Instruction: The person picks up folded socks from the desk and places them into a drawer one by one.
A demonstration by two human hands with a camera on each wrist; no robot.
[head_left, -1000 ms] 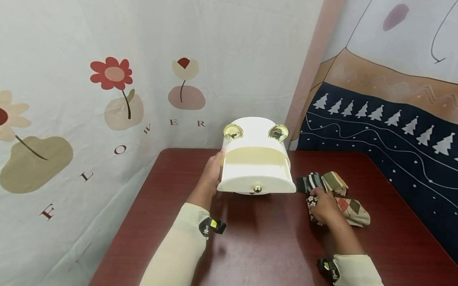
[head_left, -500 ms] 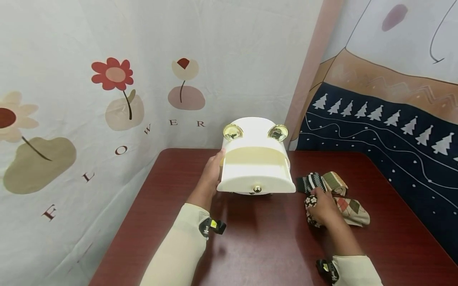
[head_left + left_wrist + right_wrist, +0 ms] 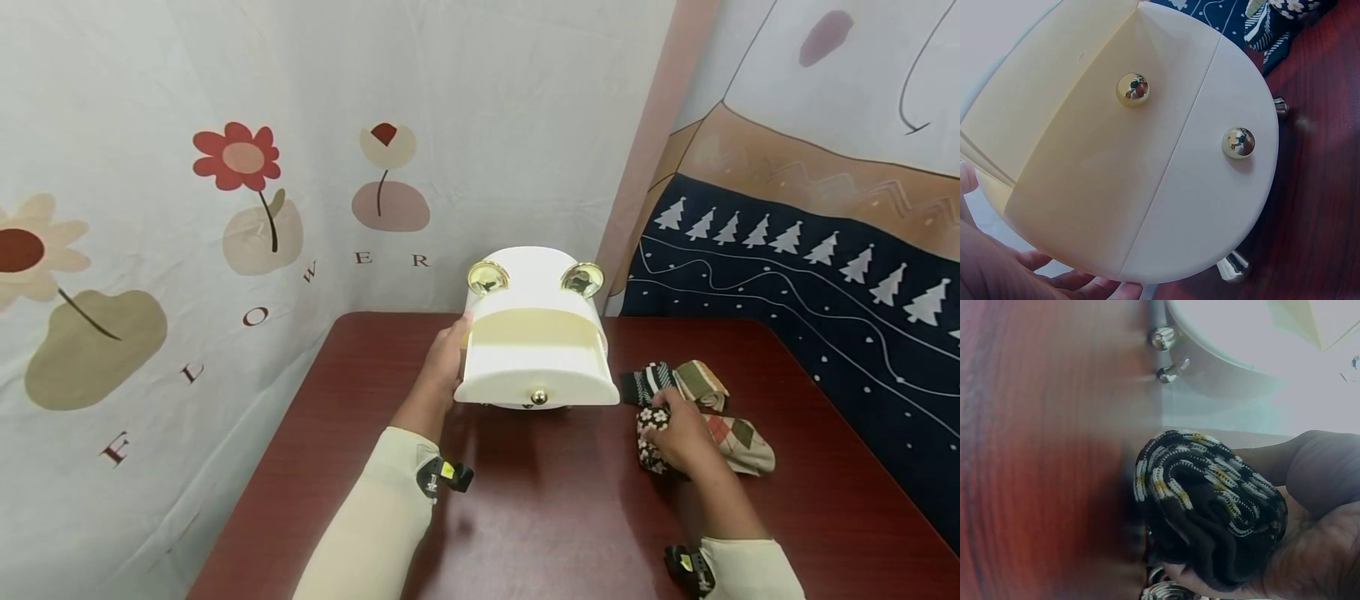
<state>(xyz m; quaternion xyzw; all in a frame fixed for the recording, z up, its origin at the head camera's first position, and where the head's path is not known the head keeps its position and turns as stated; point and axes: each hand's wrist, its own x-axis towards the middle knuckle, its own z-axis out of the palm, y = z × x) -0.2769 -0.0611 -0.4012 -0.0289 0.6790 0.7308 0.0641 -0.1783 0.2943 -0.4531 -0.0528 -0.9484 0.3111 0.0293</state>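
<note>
A round white box (image 3: 534,279) with gold knobs and short metal feet stands on the table, its upper drawer (image 3: 536,367) pulled out. Nothing shows inside that drawer. My left hand (image 3: 446,354) holds the box's left side; in the left wrist view its fingers (image 3: 1072,279) curve along the rim near the lower drawer front (image 3: 1204,181). My right hand (image 3: 681,437) grips a rolled black floral sock (image 3: 651,446) between thumb and fingers. The right wrist view shows this sock's (image 3: 1210,494) folded layers close up, beside the tabletop.
Beside the right hand lie a rolled black-and-white patterned sock (image 3: 648,383), a rolled green-and-tan sock (image 3: 702,383) and a rolled argyle sock (image 3: 742,446). All rest on the dark red table (image 3: 540,517). Printed cloth (image 3: 525,125) hangs behind it.
My right hand and the floral sock have shifted slightly, and more of the sock's pattern now shows beside the fingers. The left hand and the box stay where they were.
</note>
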